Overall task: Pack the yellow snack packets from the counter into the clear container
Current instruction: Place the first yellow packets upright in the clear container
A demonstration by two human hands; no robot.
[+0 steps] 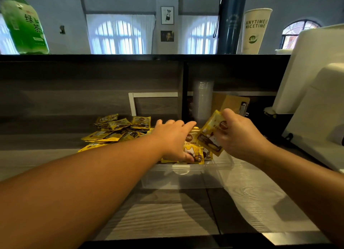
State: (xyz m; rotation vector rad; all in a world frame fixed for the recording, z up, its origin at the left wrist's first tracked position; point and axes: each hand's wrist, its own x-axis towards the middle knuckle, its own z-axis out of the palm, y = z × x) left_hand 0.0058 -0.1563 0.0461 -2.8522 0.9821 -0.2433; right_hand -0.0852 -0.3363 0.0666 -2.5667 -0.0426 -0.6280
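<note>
A pile of several yellow snack packets (115, 131) lies on the wooden counter, left of the clear container (186, 176). Inside the container stand a few yellow packets (194, 152). My left hand (173, 138) reaches over the container's back left, its thumb and fingers holding the standing packets. My right hand (240, 137) grips one tilted yellow packet (212, 133) just above the container's right side.
A white machine (316, 99) stands at the right. A stack of clear cups (202, 99) and a clipboard (232, 104) sit behind the container. On the upper ledge stand a green bottle (24, 23), a dark flask (230, 21) and a paper cup (255, 30).
</note>
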